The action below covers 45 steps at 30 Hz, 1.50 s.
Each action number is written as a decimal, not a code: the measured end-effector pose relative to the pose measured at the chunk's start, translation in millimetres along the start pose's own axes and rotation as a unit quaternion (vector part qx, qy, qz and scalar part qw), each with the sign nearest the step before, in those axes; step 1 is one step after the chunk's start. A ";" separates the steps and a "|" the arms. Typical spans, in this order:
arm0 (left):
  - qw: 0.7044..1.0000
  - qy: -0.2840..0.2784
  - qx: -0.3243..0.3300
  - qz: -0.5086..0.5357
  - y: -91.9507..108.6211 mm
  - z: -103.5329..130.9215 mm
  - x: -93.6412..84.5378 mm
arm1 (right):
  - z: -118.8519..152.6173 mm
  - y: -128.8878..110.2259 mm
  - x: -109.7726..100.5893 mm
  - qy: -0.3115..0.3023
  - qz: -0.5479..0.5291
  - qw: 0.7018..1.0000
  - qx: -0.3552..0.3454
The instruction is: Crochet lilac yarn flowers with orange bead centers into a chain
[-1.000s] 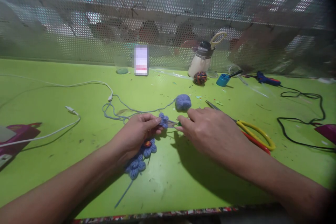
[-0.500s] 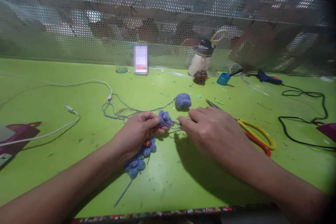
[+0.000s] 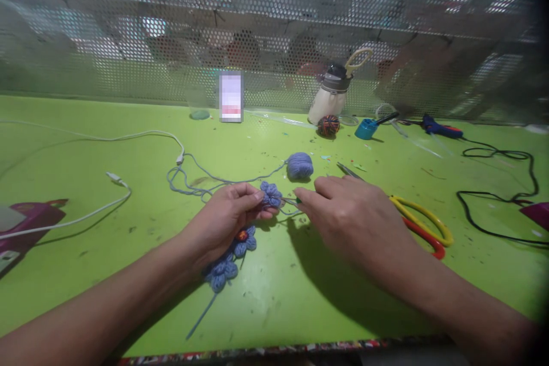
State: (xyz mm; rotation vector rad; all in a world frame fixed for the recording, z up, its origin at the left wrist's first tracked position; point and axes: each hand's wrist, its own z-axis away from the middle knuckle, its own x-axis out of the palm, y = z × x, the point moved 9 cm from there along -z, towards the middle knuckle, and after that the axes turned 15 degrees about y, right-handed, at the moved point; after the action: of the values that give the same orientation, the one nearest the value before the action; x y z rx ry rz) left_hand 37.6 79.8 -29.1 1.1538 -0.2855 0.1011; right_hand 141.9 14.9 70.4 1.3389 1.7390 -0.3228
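Note:
Between thumb and fingers, my left hand [image 3: 234,206] pinches a blue-purple crochet flower [image 3: 270,197]. My right hand [image 3: 343,211] is closed on a thin crochet hook [image 3: 289,201], whose slim shaft reaches toward the flower's right side; a bit of green shows at the fingertips. Yarn runs from the flower toward the right hand. Below my left wrist lie two finished-looking flowers: one with a red-orange centre [image 3: 244,240] and a plain one [image 3: 221,273] with a loose yarn tail. Just beyond the hands sits the blue-purple yarn ball [image 3: 299,166], its strand looping left.
Scissors [image 3: 422,222] with yellow and red handles lie partly under my right hand. Farther back stand a bottle [image 3: 329,97], a multicoloured yarn ball [image 3: 328,126], a blue pot [image 3: 366,129], a glue gun [image 3: 441,127] and a phone [image 3: 231,97]. A white cable [image 3: 128,136] crosses the left.
My right hand has shifted slightly to the right, away from the flower. The flower has turned a little in my left hand, which otherwise stays in place.

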 end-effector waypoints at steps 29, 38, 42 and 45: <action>1.000 -0.023 -0.010 0.009 -4.5 0.6 2.9 | -3.4 -3.3 2.8 -0.040 -0.032 0.998 -0.028; 0.999 -0.042 -0.010 0.031 -2.0 0.3 3.3 | -3.6 -10.1 -4.8 -0.006 -0.061 0.996 -0.066; 0.999 -0.027 -0.017 0.043 0.5 0.2 1.2 | -3.8 0.6 -2.3 0.005 -0.104 0.995 0.006; 0.998 -0.035 -0.015 0.056 1.5 0.2 2.0 | 0.1 22.7 15.7 -0.014 -0.246 0.949 0.197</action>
State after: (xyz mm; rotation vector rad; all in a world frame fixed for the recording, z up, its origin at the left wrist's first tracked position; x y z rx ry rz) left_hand 39.2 80.1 -27.1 1.1124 -0.4119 0.1547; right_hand 161.5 33.6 65.1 1.1350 2.0425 -1.0085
